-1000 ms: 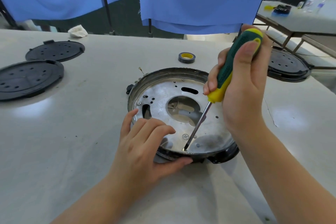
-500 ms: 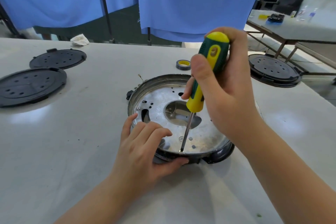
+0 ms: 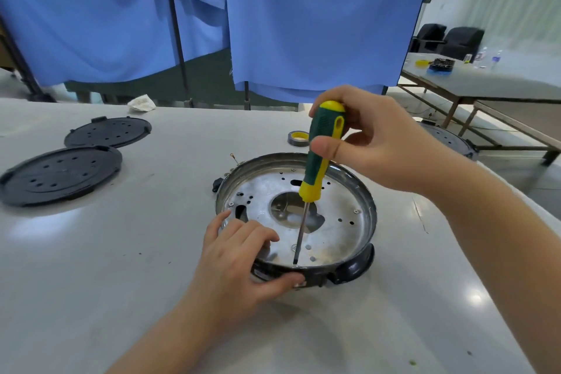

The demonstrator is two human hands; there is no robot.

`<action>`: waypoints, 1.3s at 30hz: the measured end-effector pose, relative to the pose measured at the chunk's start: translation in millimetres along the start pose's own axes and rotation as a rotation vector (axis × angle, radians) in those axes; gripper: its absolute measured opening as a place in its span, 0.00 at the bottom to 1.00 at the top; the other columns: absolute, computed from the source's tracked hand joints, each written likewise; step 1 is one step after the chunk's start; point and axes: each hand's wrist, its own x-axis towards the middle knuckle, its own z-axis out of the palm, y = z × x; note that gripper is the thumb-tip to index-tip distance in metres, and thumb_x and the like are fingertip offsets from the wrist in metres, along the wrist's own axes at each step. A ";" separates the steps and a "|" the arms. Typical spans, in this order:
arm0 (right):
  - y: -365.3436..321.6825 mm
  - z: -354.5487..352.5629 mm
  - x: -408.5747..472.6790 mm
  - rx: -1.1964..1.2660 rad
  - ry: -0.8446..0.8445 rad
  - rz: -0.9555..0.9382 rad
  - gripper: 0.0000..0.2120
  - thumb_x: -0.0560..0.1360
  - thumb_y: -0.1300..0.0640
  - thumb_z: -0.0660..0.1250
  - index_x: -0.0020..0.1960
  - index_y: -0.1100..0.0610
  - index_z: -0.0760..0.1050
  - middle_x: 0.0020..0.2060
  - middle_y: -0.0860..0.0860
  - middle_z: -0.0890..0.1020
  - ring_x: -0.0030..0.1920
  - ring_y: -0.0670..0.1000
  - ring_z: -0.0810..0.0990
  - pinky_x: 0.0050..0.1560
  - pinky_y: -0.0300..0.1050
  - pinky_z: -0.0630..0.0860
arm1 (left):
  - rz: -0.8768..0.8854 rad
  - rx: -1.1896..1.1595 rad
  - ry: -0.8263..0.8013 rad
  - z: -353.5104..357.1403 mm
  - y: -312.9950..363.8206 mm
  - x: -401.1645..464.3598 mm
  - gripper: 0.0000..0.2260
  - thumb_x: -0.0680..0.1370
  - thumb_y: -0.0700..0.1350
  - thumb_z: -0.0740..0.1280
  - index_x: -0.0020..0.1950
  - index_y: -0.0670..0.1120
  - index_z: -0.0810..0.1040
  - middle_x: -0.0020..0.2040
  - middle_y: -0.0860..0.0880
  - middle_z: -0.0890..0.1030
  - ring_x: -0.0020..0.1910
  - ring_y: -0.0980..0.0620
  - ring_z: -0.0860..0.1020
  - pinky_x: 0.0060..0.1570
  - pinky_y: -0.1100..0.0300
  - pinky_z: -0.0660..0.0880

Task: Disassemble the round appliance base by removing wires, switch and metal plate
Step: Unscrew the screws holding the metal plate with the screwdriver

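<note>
Upright, screwdriver [image 3: 321,155] in right hand [image 3: 385,146], left hand [image 3: 243,264] gripping base [image 3: 361,191] rim

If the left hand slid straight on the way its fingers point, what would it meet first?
The left hand lies over the near rim of the round base, fingers aimed up and right across the metal plate. First in that line is probably the screwdriver shaft, though depth is unclear.

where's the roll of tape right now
In the head view the roll of tape lies flat on the white table, just beyond the far rim of the round appliance base, partly behind the screwdriver.
</note>
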 end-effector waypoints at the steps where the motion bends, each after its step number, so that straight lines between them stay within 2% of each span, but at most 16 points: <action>1: -0.2 -6.2 0.7 0.015 -0.060 0.003 0.12 0.73 0.56 0.71 0.55 0.51 0.73 0.44 0.48 0.80 0.46 0.50 0.81 0.49 0.46 0.81 | -0.013 -0.006 -0.023 -2.6 1.7 0.6 0.23 0.69 0.69 0.65 0.45 0.50 0.78 0.38 0.60 0.74 0.39 0.59 0.74 0.67 0.49 0.61; 5: -1.1 -26.1 4.4 0.065 -0.243 0.035 0.14 0.75 0.64 0.68 0.57 0.49 0.74 0.51 0.45 0.83 0.55 0.46 0.82 0.54 0.39 0.79 | -0.135 -0.071 -0.136 -13.9 8.3 4.9 0.23 0.70 0.73 0.57 0.50 0.58 0.77 0.41 0.65 0.75 0.46 0.65 0.75 0.72 0.55 0.52; 8: -5.0 -33.1 6.2 -0.015 -0.307 0.027 0.20 0.76 0.67 0.65 0.59 0.44 0.75 0.58 0.44 0.80 0.58 0.44 0.79 0.58 0.40 0.76 | -0.220 -0.207 -0.187 -20.3 14.1 15.2 0.20 0.74 0.70 0.56 0.54 0.60 0.78 0.46 0.67 0.79 0.54 0.68 0.74 0.74 0.56 0.48; 10: -10.8 -30.3 7.3 -0.106 -0.336 -0.005 0.26 0.76 0.70 0.62 0.58 0.39 0.76 0.62 0.43 0.76 0.62 0.41 0.75 0.62 0.39 0.74 | -0.256 -0.304 -0.219 -23.0 18.7 24.5 0.16 0.75 0.64 0.60 0.58 0.60 0.78 0.49 0.67 0.80 0.58 0.69 0.72 0.72 0.60 0.55; 13: -18.8 -20.8 8.3 -0.103 -0.334 -0.008 0.32 0.70 0.74 0.58 0.56 0.39 0.77 0.68 0.38 0.69 0.66 0.37 0.69 0.65 0.39 0.72 | -0.331 -0.558 -0.276 -24.4 28.9 37.9 0.10 0.78 0.48 0.67 0.58 0.58 0.79 0.50 0.66 0.83 0.56 0.67 0.78 0.55 0.73 0.70; 16: -24.1 -14.8 7.8 0.000 -0.309 0.022 0.27 0.71 0.68 0.61 0.57 0.38 0.78 0.69 0.36 0.69 0.67 0.35 0.68 0.70 0.45 0.67 | -0.408 -0.805 -0.290 -24.5 36.5 44.8 0.09 0.78 0.37 0.67 0.53 0.49 0.81 0.46 0.55 0.86 0.46 0.57 0.84 0.48 0.71 0.76; 18: -24.5 -9.4 6.8 0.008 -0.294 0.029 0.21 0.77 0.60 0.63 0.61 0.35 0.75 0.69 0.35 0.68 0.68 0.34 0.66 0.69 0.43 0.66 | -0.441 -0.867 -0.259 -24.7 37.7 45.8 0.07 0.77 0.35 0.67 0.49 0.45 0.82 0.42 0.51 0.87 0.44 0.54 0.85 0.45 0.70 0.76; 20: -25.7 -2.9 5.6 -0.082 -0.217 0.037 0.16 0.79 0.47 0.60 0.66 0.36 0.69 0.62 0.36 0.74 0.62 0.34 0.72 0.61 0.35 0.69 | -0.460 -0.889 -0.236 -24.4 37.2 45.3 0.06 0.76 0.35 0.68 0.46 0.44 0.82 0.41 0.50 0.87 0.43 0.54 0.85 0.44 0.70 0.77; 22: -28.8 0.8 5.3 -0.314 -0.079 0.026 0.21 0.77 0.35 0.53 0.65 0.41 0.71 0.51 0.40 0.78 0.50 0.40 0.77 0.46 0.31 0.69 | -0.457 -0.874 -0.236 -24.0 36.9 44.9 0.05 0.75 0.35 0.69 0.45 0.44 0.83 0.41 0.51 0.87 0.43 0.55 0.85 0.45 0.70 0.77; 24: -32.9 -0.3 6.2 -0.625 0.042 -0.040 0.30 0.73 0.29 0.48 0.50 0.51 0.76 0.39 0.47 0.78 0.37 0.46 0.76 0.35 0.37 0.68 | -0.446 -0.851 -0.244 -23.7 36.9 44.4 0.05 0.75 0.35 0.71 0.44 0.45 0.84 0.40 0.51 0.86 0.43 0.55 0.85 0.45 0.69 0.78; 26: -38.1 -3.2 7.9 -0.760 0.057 -0.052 0.32 0.71 0.28 0.48 0.39 0.55 0.72 0.30 0.49 0.74 0.30 0.48 0.72 0.30 0.42 0.64 | -0.439 -0.831 -0.253 -24.2 36.7 44.6 0.05 0.73 0.36 0.72 0.43 0.46 0.84 0.40 0.51 0.86 0.42 0.54 0.85 0.45 0.69 0.78; 29: -44.1 -7.9 7.9 -0.621 -0.074 -0.011 0.25 0.75 0.34 0.53 0.44 0.55 0.75 0.34 0.50 0.77 0.33 0.48 0.73 0.32 0.40 0.66 | -0.450 -0.827 -0.247 -25.1 35.4 46.3 0.07 0.71 0.37 0.75 0.39 0.49 0.85 0.38 0.50 0.86 0.40 0.53 0.85 0.42 0.67 0.79; 31: -48.2 -13.1 7.8 -0.564 -0.165 0.024 0.16 0.78 0.41 0.57 0.52 0.51 0.76 0.42 0.47 0.77 0.39 0.47 0.75 0.36 0.36 0.67 | -0.461 -0.827 -0.243 -26.2 35.2 48.8 0.06 0.69 0.37 0.76 0.37 0.48 0.84 0.36 0.49 0.86 0.38 0.52 0.85 0.40 0.67 0.79; 33: -50.0 -20.0 8.7 -0.534 -0.234 0.037 0.09 0.80 0.49 0.59 0.57 0.44 0.75 0.46 0.43 0.75 0.42 0.45 0.75 0.41 0.37 0.70 | -0.454 -0.814 -0.261 -27.3 33.9 51.7 0.05 0.68 0.38 0.77 0.38 0.46 0.83 0.37 0.48 0.86 0.38 0.51 0.85 0.41 0.65 0.79; 36: -49.0 -27.7 11.9 -0.469 -0.320 0.019 0.17 0.79 0.61 0.59 0.59 0.41 0.75 0.53 0.43 0.77 0.51 0.47 0.78 0.54 0.44 0.76 | -0.453 -0.873 -0.357 -33.4 31.8 54.9 0.05 0.73 0.39 0.73 0.47 0.45 0.83 0.43 0.48 0.87 0.44 0.51 0.85 0.47 0.61 0.80; 39: -48.6 -29.3 12.7 -0.319 -0.341 -0.017 0.25 0.76 0.71 0.57 0.57 0.44 0.78 0.55 0.41 0.80 0.54 0.34 0.75 0.53 0.23 0.69 | -0.438 -0.960 -0.421 -39.5 30.1 56.0 0.09 0.77 0.35 0.67 0.54 0.47 0.81 0.48 0.50 0.86 0.50 0.52 0.84 0.49 0.62 0.80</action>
